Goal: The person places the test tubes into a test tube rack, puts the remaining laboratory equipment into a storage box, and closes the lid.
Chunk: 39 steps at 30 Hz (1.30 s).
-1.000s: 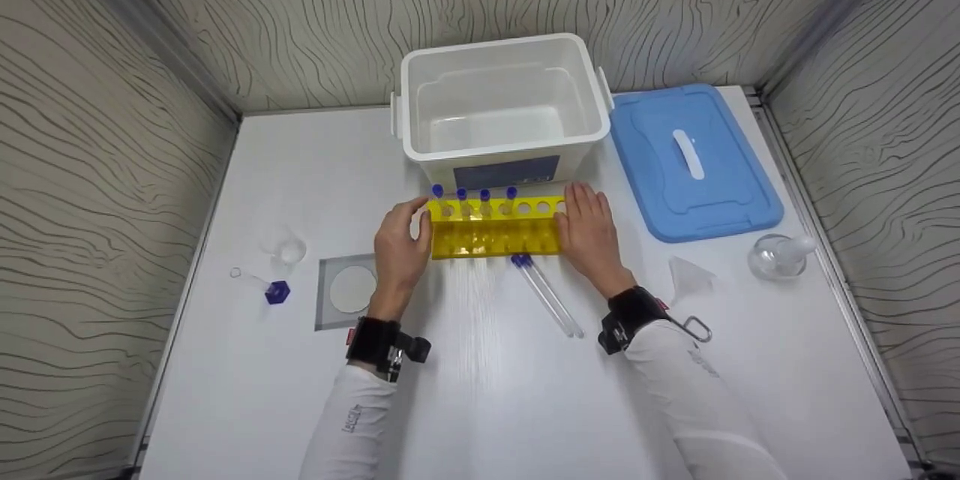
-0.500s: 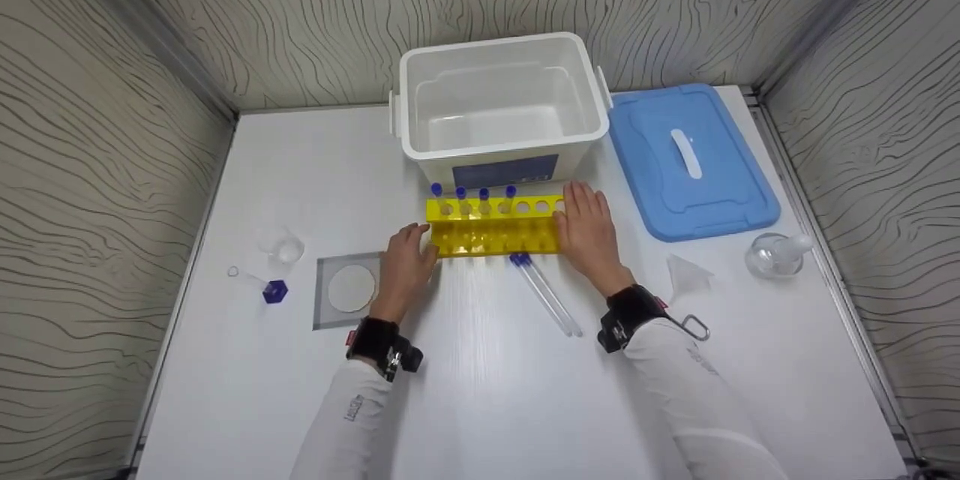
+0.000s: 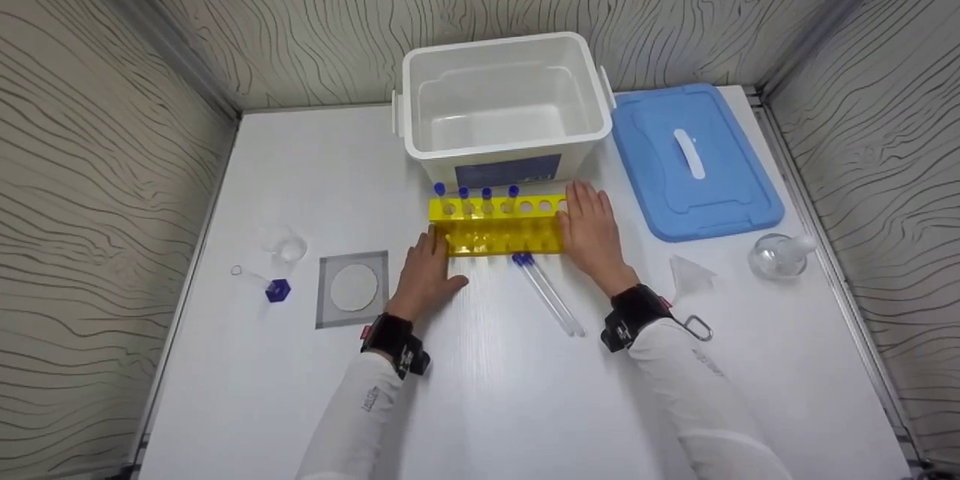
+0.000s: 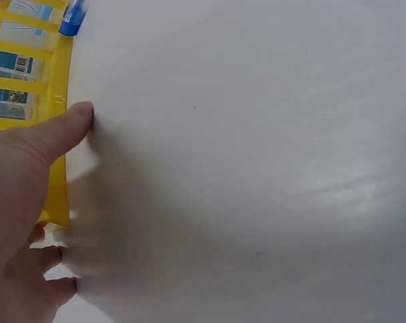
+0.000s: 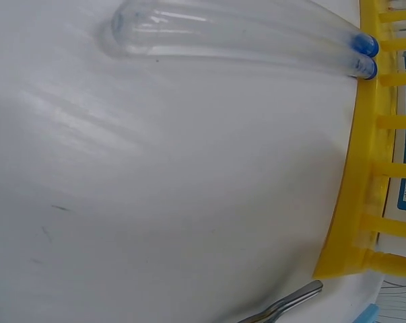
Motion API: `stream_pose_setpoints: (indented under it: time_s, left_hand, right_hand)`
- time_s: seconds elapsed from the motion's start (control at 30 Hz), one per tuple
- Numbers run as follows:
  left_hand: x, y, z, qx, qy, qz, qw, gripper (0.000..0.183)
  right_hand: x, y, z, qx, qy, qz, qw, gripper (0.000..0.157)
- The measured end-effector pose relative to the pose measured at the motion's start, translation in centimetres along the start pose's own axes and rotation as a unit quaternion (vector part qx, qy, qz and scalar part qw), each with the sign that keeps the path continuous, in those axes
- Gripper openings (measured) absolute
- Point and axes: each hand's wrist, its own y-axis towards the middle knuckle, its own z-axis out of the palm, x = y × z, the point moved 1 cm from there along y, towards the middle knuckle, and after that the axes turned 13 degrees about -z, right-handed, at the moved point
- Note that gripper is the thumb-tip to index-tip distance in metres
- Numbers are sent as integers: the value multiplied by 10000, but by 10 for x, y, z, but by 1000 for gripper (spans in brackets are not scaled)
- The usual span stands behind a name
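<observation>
My L hand [image 3: 427, 277] moved nearer me, thumb spread, released.
Yellow plastic tube rack [image 3: 502, 234] on white tabletop [image 3: 517, 405] betw. hands; R hand [image 3: 592, 238] at its R end, fingers straight, released.

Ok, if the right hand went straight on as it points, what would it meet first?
The right hand, at the right end of the yellow rack, would likely meet the white bin near its front right corner; depth is hard to judge.
</observation>
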Motion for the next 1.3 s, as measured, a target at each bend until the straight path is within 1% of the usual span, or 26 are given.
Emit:
stream_pose_setpoints:
  time_s: [0.1,0.33,0.47,0.57,0.63,0.7,0.77,0.83,0.9,0.97,1.03,1.1,1.2,1.3]
  left_hand:
    - [-1,0,1,14,62,-5,10000,98]
    - [2,-3,3,-59,24,-20,10000,94]
    - [2,-4,4,-98,34,-44,9999,95]
    - [2,-4,4,-125,17,-49,9999,96]
    - [1,-3,3,-140,12,-60,9999,97]
    - [1,-4,2,-136,-1,-83,9999,98]
    - [1,-4,1,-143,-28,-119,9998,99]
    - [1,-4,1,-138,-17,-150,9998,100]
    - [1,-4,1,-151,-6,-164,9998,100]
    - [1,-5,2,-182,-38,-148,9997,100]
    - [1,-5,2,-162,-66,-168,9997,100]
    - [0,-5,2,-138,-86,-189,9997,99]
    - [0,-5,3,-100,-83,-231,9996,99]
    - [0,-5,3,-155,-55,-159,9997,98]
  right_hand:
    - [-1,0,-1,95,37,47,9999,58]
    - [0,2,-4,234,59,30,9997,59]
    - [0,6,-8,410,175,83,9990,59]
    - [-1,9,-13,643,437,241,9967,61]
    - [-1,10,-18,694,726,342,9944,60]
    - [0,10,-23,648,1009,432,9918,57]
    - [3,9,-29,503,1187,424,9908,54]
    - [8,7,-36,250,1243,297,9915,49]
    - [14,4,-42,-50,1214,62,9926,45]
    - [22,1,-47,-388,1139,-253,9924,39]
    - [30,-1,-51,-720,1071,-636,9896,34]
    - [37,-4,-52,-876,993,-966,9865,30]
    - [47,-9,-51,-789,936,-1266,9844,26]
    - [52,-16,-45,-395,946,-1234,9870,26]
